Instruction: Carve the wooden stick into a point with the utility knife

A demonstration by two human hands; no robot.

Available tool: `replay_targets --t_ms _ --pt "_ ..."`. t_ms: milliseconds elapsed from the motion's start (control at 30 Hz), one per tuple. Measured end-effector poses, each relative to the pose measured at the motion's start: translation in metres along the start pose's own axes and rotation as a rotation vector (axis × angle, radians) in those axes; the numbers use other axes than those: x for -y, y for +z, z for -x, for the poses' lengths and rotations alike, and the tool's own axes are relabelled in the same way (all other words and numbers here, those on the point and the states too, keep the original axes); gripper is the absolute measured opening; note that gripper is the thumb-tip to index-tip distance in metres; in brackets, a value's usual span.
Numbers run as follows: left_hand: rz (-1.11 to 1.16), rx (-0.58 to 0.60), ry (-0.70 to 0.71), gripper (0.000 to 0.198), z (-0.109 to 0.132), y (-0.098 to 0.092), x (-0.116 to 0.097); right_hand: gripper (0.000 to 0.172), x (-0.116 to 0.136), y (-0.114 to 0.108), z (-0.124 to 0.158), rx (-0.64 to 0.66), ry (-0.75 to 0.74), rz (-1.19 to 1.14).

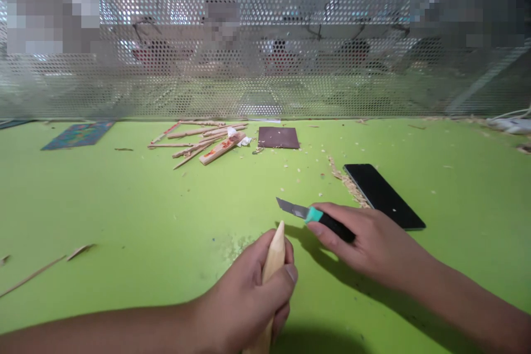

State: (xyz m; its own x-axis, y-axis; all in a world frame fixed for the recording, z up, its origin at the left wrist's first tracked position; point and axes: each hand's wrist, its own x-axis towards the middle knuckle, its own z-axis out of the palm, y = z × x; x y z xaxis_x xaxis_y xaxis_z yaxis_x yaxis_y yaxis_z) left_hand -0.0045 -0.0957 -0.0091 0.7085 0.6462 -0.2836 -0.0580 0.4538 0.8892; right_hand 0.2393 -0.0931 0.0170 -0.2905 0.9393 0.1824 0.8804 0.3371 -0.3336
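My left hand (253,293) is wrapped around a pale wooden stick (274,257), its tapered point sticking up past the fingers. The lower part of the stick runs down out of view below the hand. In my right hand (369,243) is a utility knife (327,223) with a black handle, a teal collar and a bare blade that points to the left. The blade hovers just above the stick's tip, apart from it. Some fingers of the right hand are hidden beneath the handle.
On the green tabletop (145,221), a black phone (385,196) lies at right beside wood shavings (348,182). Several carved sticks (194,144), a stained wood piece (222,148) and a brown sheet (279,138) lie toward the back. A perforated metal screen (265,88) bounds the far edge.
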Motion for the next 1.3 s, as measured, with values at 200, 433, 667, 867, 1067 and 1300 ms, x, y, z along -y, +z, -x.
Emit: replay_targets --t_ms 200,433,667,867,1067,1300 --pt "0.015 -0.005 -0.006 0.029 0.001 0.001 -0.002 0.040 0.004 -0.005 0.000 0.045 -0.021 -0.081" --pt "-0.016 -0.028 0.002 0.038 -0.002 0.000 -0.007 0.039 0.009 -0.013 -0.001 0.289 -0.173 -0.120" --pt "0.010 -0.009 -0.044 0.048 0.000 -0.001 -0.008 0.037 0.012 -0.014 -0.002 0.366 -0.202 -0.178" --pt "-0.011 -0.053 -0.058 0.053 -0.002 0.002 -0.009 0.041 0.014 -0.013 0.003 0.319 -0.205 -0.139" --pt "0.011 -0.085 -0.072 0.055 -0.001 0.003 -0.005 0.041 0.006 -0.006 0.004 0.089 -0.171 -0.041" --pt "0.025 0.022 -0.077 0.052 -0.001 -0.005 -0.009 0.040 0.004 -0.004 0.002 0.109 -0.147 -0.082"
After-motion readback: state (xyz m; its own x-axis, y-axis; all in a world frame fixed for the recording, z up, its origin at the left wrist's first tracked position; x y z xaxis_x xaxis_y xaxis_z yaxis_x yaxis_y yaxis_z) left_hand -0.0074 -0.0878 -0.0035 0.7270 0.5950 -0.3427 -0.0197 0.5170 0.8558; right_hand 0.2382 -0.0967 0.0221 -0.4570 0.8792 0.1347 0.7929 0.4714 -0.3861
